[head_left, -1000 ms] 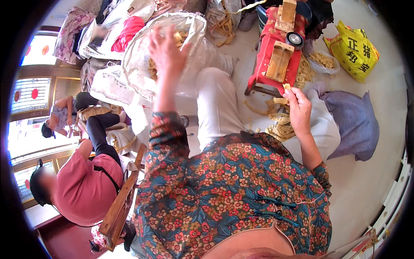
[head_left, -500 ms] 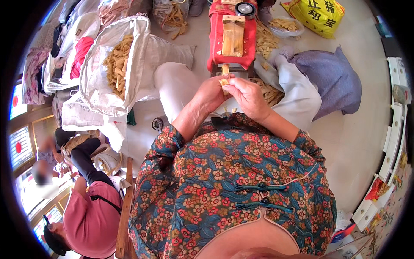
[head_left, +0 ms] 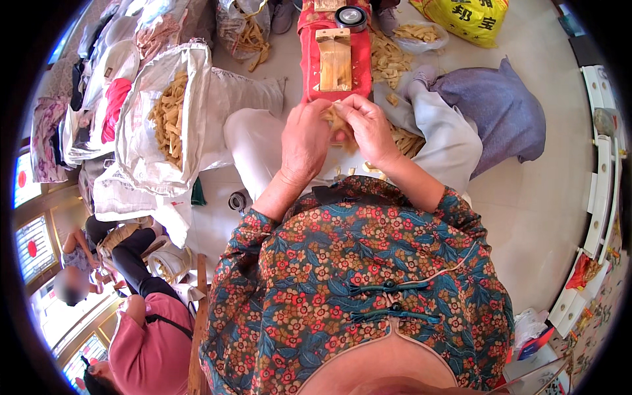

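My left hand (head_left: 306, 141) and my right hand (head_left: 370, 130) meet in front of the red-covered bench, fingers curled in. Between them is a pale yellowish strip (head_left: 340, 129), smeared by motion; my right thumb and forefinger pinch near its upper end. My left fingertips are partly hidden, turned in toward the same piece. Just beyond the hands, a wooden block (head_left: 336, 62) with a raised bar at its far end lies on the red cloth (head_left: 311, 72). Pale crumbs and small bits lie around the block and on my lap.
An open white woven sack (head_left: 197, 92) of tan strips stands left. More strips (head_left: 388, 59) lie right of the bench, near a filled plastic bag (head_left: 421, 34). A round black-rimmed object (head_left: 351, 18) sits at the bench's far end. A person in pink (head_left: 151, 336) sits lower left.
My hands have drawn slightly apart and turned upward, with the strip now blurred between them. The whole view has shifted a little, so the bench appears further left.
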Motion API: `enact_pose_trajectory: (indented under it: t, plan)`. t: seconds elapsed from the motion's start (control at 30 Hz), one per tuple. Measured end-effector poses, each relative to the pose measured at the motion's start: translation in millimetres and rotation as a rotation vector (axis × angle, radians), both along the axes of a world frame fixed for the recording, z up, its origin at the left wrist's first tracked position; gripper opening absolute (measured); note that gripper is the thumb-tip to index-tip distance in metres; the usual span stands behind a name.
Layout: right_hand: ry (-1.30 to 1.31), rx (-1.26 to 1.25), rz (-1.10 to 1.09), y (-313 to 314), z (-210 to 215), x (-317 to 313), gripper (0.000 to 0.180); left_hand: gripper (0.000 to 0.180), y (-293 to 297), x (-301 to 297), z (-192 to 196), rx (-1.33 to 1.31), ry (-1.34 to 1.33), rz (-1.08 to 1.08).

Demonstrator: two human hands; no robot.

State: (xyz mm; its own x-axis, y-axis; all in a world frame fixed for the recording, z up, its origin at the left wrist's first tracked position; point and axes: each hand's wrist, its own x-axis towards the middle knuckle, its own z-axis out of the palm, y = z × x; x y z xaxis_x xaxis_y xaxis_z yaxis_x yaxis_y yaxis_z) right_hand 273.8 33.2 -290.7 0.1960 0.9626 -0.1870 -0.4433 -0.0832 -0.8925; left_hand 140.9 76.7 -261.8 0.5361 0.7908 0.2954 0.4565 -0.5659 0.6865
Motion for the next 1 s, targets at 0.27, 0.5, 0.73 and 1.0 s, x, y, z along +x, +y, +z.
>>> enact_pose_trajectory:
  t: [0.27, 0.5, 0.73, 1.0]
  plan:
    - [-0.792, 0.274, -0.084, -17.2, 26.6, -11.4, 0.021, 0.023, 3.1, -3.7, -14.8, 0.072, -0.188, -0.090]
    - [-1.227, 0.483, -0.167, -16.0, 33.3, 6.2, 0.016, 0.017, 10.8, -9.5, -25.0, -0.911, -0.561, -0.118]
    - [-0.679, 0.294, 0.119, -8.7, 31.2, 19.0, 0.019, 0.021, 12.4, -6.6, -19.0, -0.255, -0.274, -0.164]
    - [-0.395, 0.064, 0.089, -9.1, 10.8, 11.3, 0.022, 0.018, 15.9, -5.8, -7.3, -0.521, -0.340, -0.163]
